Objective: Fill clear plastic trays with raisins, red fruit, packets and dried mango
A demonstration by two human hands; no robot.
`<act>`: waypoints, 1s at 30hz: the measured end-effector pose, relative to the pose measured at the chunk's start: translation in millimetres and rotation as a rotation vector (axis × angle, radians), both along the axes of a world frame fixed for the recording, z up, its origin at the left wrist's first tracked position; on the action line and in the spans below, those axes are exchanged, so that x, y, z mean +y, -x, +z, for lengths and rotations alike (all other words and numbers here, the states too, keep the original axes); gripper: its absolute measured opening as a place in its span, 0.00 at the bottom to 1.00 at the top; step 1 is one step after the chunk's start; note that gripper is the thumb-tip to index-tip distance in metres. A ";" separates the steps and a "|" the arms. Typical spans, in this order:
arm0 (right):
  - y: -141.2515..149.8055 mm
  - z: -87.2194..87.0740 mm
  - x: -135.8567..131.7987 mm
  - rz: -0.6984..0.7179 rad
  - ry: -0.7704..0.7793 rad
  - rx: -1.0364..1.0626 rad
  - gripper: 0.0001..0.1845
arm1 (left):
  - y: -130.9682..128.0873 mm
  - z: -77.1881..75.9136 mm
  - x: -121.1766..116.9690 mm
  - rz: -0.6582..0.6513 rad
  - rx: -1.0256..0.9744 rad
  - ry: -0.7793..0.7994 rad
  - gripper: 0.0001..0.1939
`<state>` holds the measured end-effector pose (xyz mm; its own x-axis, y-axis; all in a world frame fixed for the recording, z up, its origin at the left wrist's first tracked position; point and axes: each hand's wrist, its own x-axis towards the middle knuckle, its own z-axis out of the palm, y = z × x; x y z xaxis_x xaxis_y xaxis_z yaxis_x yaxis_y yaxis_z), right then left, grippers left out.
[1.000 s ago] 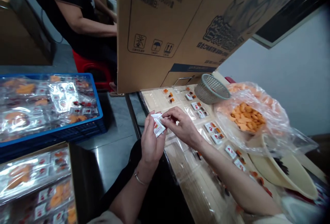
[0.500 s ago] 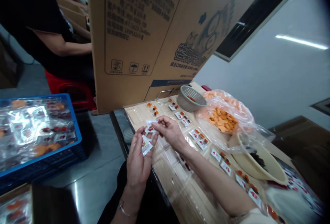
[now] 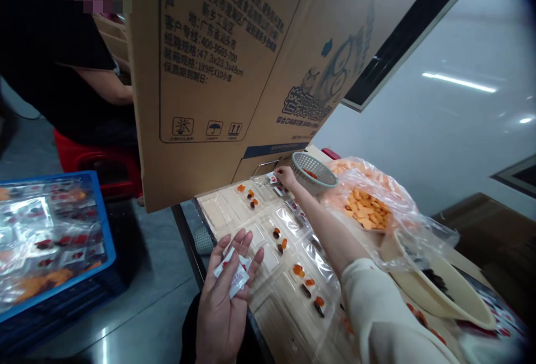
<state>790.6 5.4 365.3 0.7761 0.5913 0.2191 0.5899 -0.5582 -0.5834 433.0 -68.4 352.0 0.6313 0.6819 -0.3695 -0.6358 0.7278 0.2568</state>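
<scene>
From where I stood, the left hand (image 3: 224,300) was palm up by the counter (image 3: 316,154) edge at the near left, its thumb clamped over white packets (image 3: 238,280) and its other fingers spread apart. The right hand (image 3: 286,177) reached to the far side, fingers at a single packet (image 3: 272,178) by the clear tray (image 3: 263,181), left of the gray basket (image 3: 307,183); I couldn't tell whether they pinched or merely touched it. It looked like packet-placing, and the next move seemed to call for a clean, flat release.
</scene>
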 end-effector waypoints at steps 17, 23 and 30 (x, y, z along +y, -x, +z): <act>201.4 21.9 -88.2 0.694 -0.042 0.363 0.13 | -3.4 -0.9 3.8 0.152 -0.067 -0.077 0.16; 254.1 22.8 -120.7 0.670 -0.138 0.767 0.12 | -0.9 3.8 -8.5 0.179 -0.093 -0.180 0.18; 233.5 23.4 -118.5 0.528 -0.297 0.770 0.18 | 1.9 1.2 -8.8 0.145 -0.138 -0.163 0.17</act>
